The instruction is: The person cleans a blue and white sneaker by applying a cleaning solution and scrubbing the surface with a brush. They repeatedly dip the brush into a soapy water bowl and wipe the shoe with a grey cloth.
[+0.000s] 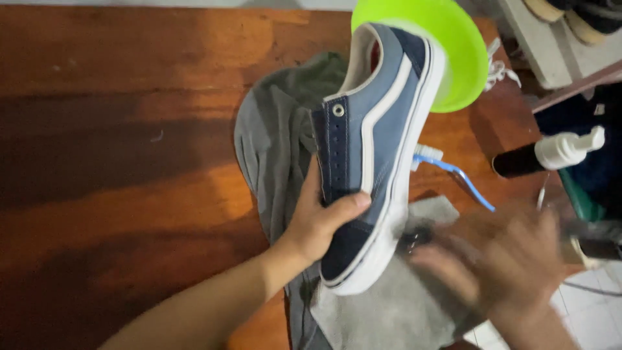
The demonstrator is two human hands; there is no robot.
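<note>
My left hand (317,223) grips a blue canvas sneaker (372,149) with a white sole and white side stripe, holding it tilted above the wooden table, toe toward me. My right hand (505,259) is blurred by motion at the lower right, just beside the shoe's toe, over a grey cloth (395,304). Something small and dark shows at its fingers, but I cannot tell whether it is held. A blue and white toothbrush (453,172) lies on the table behind the shoe.
A larger grey cloth (275,136) is spread under the shoe on the brown wooden table (116,129). A bright green bowl (460,45) stands at the back. A dark pump bottle (551,155) lies to the right. Shelves with shoes (570,19) are top right.
</note>
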